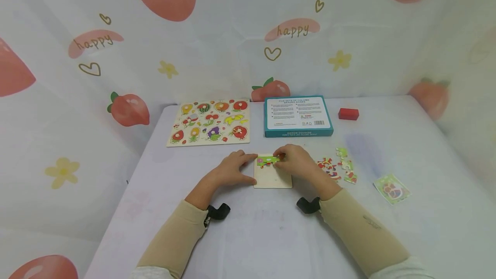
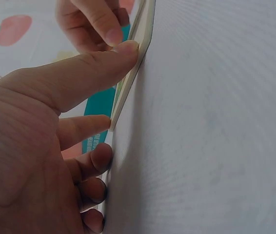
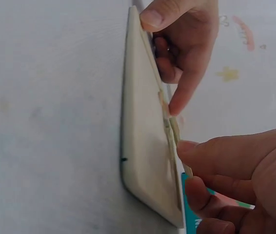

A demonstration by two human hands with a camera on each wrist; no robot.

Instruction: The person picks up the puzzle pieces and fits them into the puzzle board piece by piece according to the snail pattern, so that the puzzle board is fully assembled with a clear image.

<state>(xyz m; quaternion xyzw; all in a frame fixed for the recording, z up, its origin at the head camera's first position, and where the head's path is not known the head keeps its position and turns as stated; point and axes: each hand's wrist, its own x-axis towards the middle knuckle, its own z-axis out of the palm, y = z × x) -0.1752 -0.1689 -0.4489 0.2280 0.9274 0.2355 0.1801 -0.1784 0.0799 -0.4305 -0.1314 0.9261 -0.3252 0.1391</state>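
A small pale wooden puzzle board lies in front of me, with green and pink jigsaw pieces along its far edge. My left hand rests at the board's left side, thumb on the near corner and index finger at the far corner. Its other fingers bend loosely, as the left wrist view shows. At the board's far right, my right hand pinches a puzzle piece between thumb and fingers. The fingers partly hide that piece.
Loose puzzle pieces lie right of the board, and a picture card is farther right. Behind stand a fruit peg puzzle, a teal-edged box and a red block. A fruit-print cloth hangs at the back.
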